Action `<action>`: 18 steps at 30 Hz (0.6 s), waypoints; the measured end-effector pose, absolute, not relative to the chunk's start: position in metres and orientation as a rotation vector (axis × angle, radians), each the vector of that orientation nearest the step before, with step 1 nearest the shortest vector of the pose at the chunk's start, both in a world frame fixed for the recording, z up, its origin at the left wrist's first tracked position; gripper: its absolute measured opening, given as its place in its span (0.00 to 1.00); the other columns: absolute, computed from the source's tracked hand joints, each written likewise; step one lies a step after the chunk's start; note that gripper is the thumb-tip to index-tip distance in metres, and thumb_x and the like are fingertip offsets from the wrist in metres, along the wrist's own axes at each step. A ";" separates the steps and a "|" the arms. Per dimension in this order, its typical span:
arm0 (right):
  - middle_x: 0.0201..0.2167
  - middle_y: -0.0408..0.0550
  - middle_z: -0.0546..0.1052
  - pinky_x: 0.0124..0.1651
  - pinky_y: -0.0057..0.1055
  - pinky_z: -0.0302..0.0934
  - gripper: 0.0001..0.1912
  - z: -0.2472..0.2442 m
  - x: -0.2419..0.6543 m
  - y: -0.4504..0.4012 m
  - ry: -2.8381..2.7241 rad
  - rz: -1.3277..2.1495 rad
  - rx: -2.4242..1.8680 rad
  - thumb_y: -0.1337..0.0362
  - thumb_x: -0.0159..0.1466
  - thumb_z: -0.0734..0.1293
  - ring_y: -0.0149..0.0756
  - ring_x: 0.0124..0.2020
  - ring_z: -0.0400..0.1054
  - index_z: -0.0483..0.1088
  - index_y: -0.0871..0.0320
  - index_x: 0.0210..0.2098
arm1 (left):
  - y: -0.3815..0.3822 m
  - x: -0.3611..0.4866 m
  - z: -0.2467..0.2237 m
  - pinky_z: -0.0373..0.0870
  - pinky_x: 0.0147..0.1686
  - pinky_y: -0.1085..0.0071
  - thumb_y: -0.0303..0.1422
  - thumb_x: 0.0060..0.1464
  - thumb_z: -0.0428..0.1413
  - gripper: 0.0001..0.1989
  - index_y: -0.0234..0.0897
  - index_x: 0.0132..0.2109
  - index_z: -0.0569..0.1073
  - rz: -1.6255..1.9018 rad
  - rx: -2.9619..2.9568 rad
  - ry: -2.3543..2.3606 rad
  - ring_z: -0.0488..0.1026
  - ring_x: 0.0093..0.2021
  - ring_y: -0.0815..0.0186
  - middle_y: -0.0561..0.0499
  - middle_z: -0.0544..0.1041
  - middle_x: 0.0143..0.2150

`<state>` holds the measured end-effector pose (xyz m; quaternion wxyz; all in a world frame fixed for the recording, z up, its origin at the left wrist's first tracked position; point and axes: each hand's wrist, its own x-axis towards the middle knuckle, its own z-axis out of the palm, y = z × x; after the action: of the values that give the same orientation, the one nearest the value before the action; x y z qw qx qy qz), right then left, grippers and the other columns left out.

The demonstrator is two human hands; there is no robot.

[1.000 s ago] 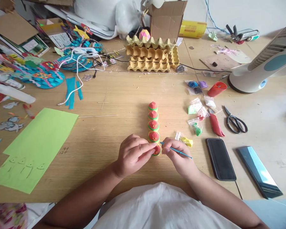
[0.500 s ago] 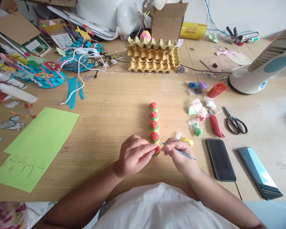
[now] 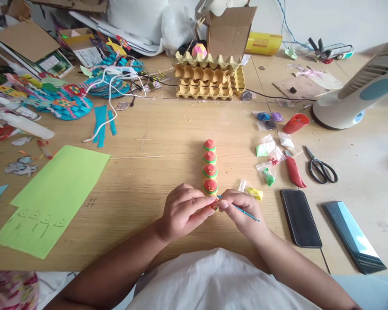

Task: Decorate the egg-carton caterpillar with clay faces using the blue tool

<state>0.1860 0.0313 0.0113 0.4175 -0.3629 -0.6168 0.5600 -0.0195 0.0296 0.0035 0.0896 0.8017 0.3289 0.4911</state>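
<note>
A strip of egg-carton cups (image 3: 210, 171), with red domes, green bands and small yellow marks, stands in a row running away from me. My left hand (image 3: 186, 211) has its fingers closed at the nearest cup, largely covering it. In my right hand (image 3: 244, 211) is a thin blue modelling tool (image 3: 247, 213), pinched between thumb and fingers. Its tip meets the nearest cup close to my left fingertips; the exact contact is hidden. Just beyond my right hand lies a bag of yellow clay (image 3: 255, 193).
To the right lie a black phone (image 3: 301, 218), a dark glossy slab (image 3: 354, 237), scissors (image 3: 321, 165), a red-handled cutter (image 3: 295, 171), clay bags (image 3: 267, 175) and a red cup (image 3: 295, 124). Green paper (image 3: 64, 185) lies left; egg cartons (image 3: 203, 91) and a fan (image 3: 355, 94) stand farther back.
My right hand has moved slightly left, bringing the blue tool's tip in to the nearest cup. My left fingers stay at that cup. The whole view has shifted a little.
</note>
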 end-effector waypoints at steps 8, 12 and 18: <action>0.27 0.46 0.76 0.35 0.30 0.62 0.11 0.011 0.186 0.031 -1.734 1.372 -0.862 0.61 0.71 0.68 0.33 0.30 0.70 0.81 0.55 0.35 | 0.030 -0.019 0.005 0.72 0.37 0.70 0.27 0.59 0.64 0.08 0.39 0.45 0.78 1.437 2.325 0.948 0.73 0.33 0.69 0.52 0.80 0.35; 0.29 0.48 0.79 0.38 0.32 0.65 0.14 0.012 0.187 0.032 -1.703 1.401 -0.882 0.56 0.71 0.66 0.36 0.33 0.72 0.82 0.55 0.39 | 0.031 -0.020 0.006 0.72 0.36 0.70 0.26 0.59 0.63 0.06 0.40 0.43 0.78 1.439 2.334 0.968 0.73 0.32 0.70 0.53 0.80 0.33; 0.35 0.48 0.82 0.42 0.31 0.69 0.10 0.008 0.185 0.029 -1.382 1.694 -0.922 0.56 0.64 0.74 0.35 0.37 0.75 0.82 0.54 0.40 | 0.029 -0.022 0.004 0.71 0.35 0.71 0.27 0.58 0.64 0.07 0.40 0.44 0.78 1.442 2.402 0.995 0.71 0.32 0.70 0.53 0.80 0.33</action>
<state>0.1851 0.0291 0.0077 0.3748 -0.3603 -0.5400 0.6619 -0.0218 0.0295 0.0041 0.0839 0.8051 0.3336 0.4833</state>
